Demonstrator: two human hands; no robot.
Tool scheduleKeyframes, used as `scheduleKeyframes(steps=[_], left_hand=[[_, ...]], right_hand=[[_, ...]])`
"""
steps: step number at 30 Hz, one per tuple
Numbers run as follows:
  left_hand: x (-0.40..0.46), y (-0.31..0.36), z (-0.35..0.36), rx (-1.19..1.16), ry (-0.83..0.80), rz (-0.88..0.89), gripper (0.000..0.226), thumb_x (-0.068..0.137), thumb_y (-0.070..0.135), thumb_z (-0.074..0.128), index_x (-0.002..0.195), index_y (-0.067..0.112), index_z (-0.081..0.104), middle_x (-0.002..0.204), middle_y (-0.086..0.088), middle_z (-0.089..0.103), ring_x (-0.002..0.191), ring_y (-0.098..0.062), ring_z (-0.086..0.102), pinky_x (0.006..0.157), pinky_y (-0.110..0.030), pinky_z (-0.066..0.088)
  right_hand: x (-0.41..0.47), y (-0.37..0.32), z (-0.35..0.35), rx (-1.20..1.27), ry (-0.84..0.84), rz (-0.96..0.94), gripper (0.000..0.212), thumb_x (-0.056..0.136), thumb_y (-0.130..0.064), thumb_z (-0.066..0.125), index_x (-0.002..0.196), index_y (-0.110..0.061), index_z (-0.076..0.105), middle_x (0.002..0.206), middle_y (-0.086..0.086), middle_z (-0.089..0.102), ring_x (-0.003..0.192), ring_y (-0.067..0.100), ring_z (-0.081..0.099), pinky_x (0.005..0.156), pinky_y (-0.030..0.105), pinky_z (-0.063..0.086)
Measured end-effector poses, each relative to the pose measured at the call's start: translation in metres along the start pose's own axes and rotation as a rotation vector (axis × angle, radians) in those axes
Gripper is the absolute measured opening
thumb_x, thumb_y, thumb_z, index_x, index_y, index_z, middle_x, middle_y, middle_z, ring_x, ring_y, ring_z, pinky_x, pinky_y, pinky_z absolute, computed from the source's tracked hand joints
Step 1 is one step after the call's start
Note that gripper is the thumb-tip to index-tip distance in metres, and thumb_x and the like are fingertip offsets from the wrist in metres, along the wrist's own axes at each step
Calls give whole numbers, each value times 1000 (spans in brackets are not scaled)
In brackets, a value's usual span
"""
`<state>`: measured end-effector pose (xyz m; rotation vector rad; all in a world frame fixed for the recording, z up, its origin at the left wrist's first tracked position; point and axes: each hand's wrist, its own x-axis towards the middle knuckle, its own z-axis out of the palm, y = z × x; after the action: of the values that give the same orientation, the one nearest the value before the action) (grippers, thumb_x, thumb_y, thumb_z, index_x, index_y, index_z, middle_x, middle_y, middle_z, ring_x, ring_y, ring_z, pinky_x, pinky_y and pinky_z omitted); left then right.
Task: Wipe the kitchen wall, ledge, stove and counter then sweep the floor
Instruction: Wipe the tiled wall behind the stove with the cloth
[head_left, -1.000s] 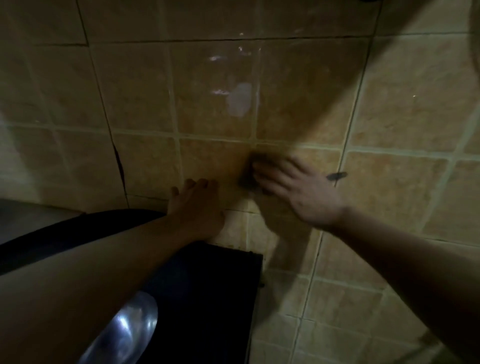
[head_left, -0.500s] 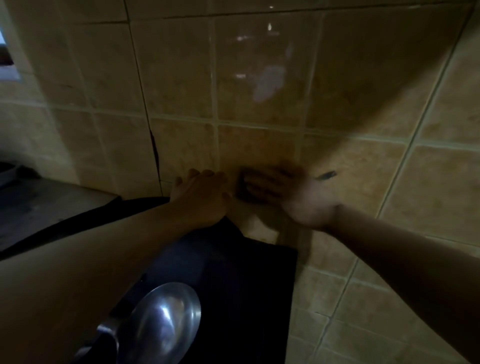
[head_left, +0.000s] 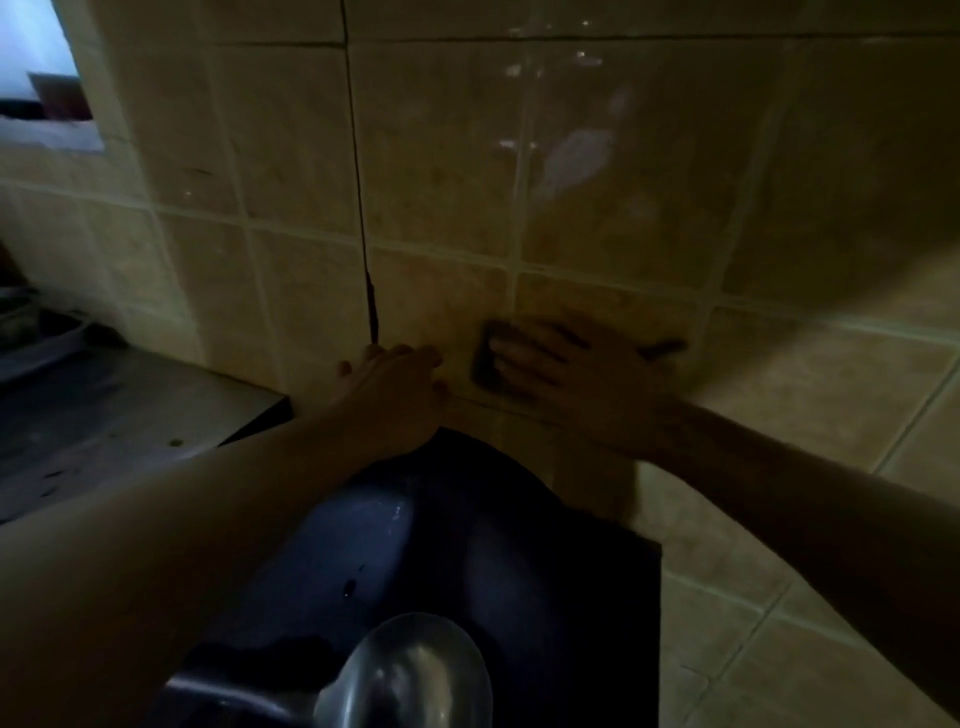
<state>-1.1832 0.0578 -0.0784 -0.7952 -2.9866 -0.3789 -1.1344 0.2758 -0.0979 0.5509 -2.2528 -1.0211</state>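
Wall: beige glazed tiles (head_left: 436, 150) with pale grout, glossy with reflections; a dark crack (head_left: 363, 244) ran down one grout line to the stove's back edge.
Room: dim; a bright opening (head_left: 36, 78) showed at upper left.
Counter: grey surface (head_left: 104, 405) at left, speckled with dark bits, indistinct items at its far end.
Stove: dark glossy top (head_left: 467, 545) below the hands, butted against the wall.
Metal item: rounded shiny piece (head_left: 410, 675) at the bottom edge; kind unclear.
Left hand: (head_left: 395, 389) fingers loosely spread, tips resting on the wall, holding nothing.
Right hand: (head_left: 576, 369) flat, fingers straight, pressing the pad to the tile.
Scrub pad: dark pad (head_left: 483, 358) under the right fingertips, against the wall just above the stove, just beside the left hand.
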Motion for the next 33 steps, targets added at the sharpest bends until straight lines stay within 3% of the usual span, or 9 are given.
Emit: scheduleKeyframes(steps=[2,5,11,16,20,22,25,29,33], left_hand=[[4,-7,-4,-9,6,-4,44,99,38,33,142,26,34,147,-2,37,135,-28,26,108,-46,20],[9,-23,-4,-17,0,0,43,99,38,34,141,27,34,146,-1,38,135,-27,27,107,-46,23],[11,-55,-2,-37,-26,0,45,99,35,36,143,27,33,148,1,35,136,-27,26,106,-45,25],[20,-78,-12,-44,-28,-15,45,99,36,37,142,26,33,147,-2,36,135,-28,28,104,-44,28],[23,-102,-12,-49,-63,-54,49,98,37,38,144,24,29,147,-4,36,136,-30,27,106,-47,28],[22,-113,-10,-49,-89,-63,49,98,36,38,144,23,29,146,-5,37,135,-31,28,107,-47,29],[22,-128,-12,-33,-106,-62,49,98,36,39,144,23,29,146,-5,36,134,-32,29,106,-47,30],[28,-140,-21,-32,-142,-85,47,98,34,37,143,23,30,147,-5,35,134,-32,29,106,-48,31],[33,-148,-20,14,-175,-105,43,98,35,36,137,17,38,144,-7,38,132,-31,32,105,-46,30]], right_hand=[[29,12,-8,-64,40,65,52,87,-19,32,136,-13,48,143,5,47,132,28,43,112,46,9],[43,-3,0,-56,45,55,52,87,-20,32,137,-13,47,144,4,45,133,31,41,109,48,17],[38,-38,20,36,-62,-210,48,86,-27,37,125,-18,62,138,1,52,129,26,48,105,43,25],[104,-12,17,-40,71,-8,49,90,-21,34,138,-11,40,144,5,44,135,29,35,110,46,18],[118,-35,28,-11,59,-82,49,87,-21,39,133,-11,51,142,6,47,133,31,38,108,48,20],[109,-54,39,31,36,-186,39,96,-14,32,128,-12,55,136,4,54,127,30,49,109,44,18],[118,-56,38,85,21,-240,52,104,-15,8,122,-12,56,127,3,62,118,25,58,112,39,11],[168,-38,28,43,40,-251,46,89,-22,32,117,-13,67,128,6,61,118,30,58,101,44,25],[209,-43,24,-17,27,-200,52,80,-21,31,117,-12,66,127,6,61,119,33,56,100,45,24]])
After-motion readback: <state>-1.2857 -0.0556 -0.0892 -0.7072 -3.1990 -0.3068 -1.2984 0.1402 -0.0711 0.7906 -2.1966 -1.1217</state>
